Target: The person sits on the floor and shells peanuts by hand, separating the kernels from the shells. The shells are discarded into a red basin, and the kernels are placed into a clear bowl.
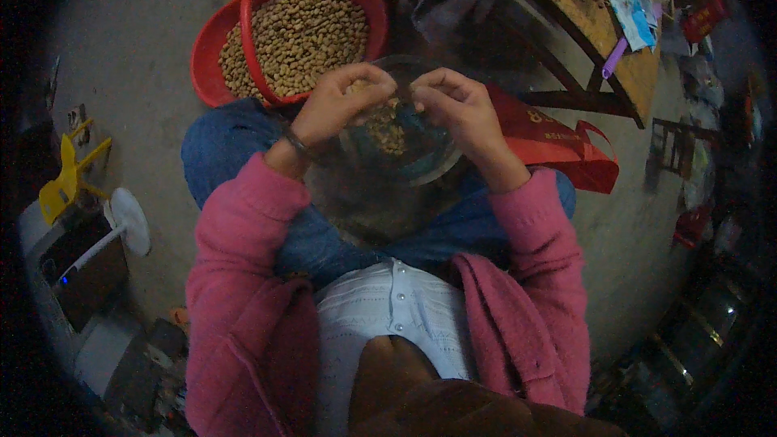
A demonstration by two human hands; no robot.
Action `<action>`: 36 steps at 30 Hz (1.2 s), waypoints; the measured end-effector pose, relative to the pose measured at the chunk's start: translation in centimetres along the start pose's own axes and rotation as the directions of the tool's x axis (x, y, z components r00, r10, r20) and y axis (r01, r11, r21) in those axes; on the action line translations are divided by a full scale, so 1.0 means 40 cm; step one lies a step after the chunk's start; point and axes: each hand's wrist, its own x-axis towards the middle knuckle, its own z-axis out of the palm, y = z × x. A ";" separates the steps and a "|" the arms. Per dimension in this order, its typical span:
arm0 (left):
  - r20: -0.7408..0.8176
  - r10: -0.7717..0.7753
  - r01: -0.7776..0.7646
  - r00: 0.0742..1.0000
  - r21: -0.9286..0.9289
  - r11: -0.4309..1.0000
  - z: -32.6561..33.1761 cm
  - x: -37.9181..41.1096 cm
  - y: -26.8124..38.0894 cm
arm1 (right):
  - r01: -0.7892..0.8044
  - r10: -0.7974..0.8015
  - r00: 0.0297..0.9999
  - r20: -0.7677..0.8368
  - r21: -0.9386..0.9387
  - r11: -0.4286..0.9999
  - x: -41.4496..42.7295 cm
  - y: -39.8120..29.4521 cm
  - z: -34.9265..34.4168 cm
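Observation:
Both my hands are raised above a clear round bowl (425, 181), a short gap between their fingertips. My left hand (346, 100) has curled fingers with the thumb pressed to them, and pale pieces that look like peanuts show inside its grip. Thumb and fingers are also bent together on my right hand (458, 103); blur hides whether anything is between them. Small yellowish pieces (386, 133), perhaps peanuts or shells, lie in the bowl. Beyond my left hand, a red plastic basket (206, 67) with an arched handle is filled with unshelled peanuts (309, 36).
A red bag (561, 155) bearing writing lies beside my right knee. Ahead on the right is a wooden table (637, 82) with packets and a purple-handled item (614, 59). On the left stand a yellow object (68, 179) and a white round-based stand (130, 221) on the concrete floor.

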 end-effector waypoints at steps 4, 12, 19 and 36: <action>0.048 -0.105 0.113 0.993 -0.235 0.965 0.024 0.012 -0.009 | 0.227 -0.209 0.969 0.131 -0.136 0.964 -0.076 -0.081 0.028; 0.339 -0.160 0.326 0.927 -0.517 0.792 0.062 0.023 -0.041 | 0.589 -0.766 0.377 0.520 0.504 0.632 -0.196 -0.227 0.120; 0.327 -0.153 0.311 0.933 -0.511 0.802 0.053 0.015 -0.062 | 0.644 -0.707 0.317 0.632 0.404 0.649 -0.153 -0.208 0.071; -0.021 0.018 -0.021 1.000 -0.135 0.991 0.077 0.006 -0.015 | 0.432 -0.544 0.828 0.140 -0.777 0.457 -0.022 -0.043 0.033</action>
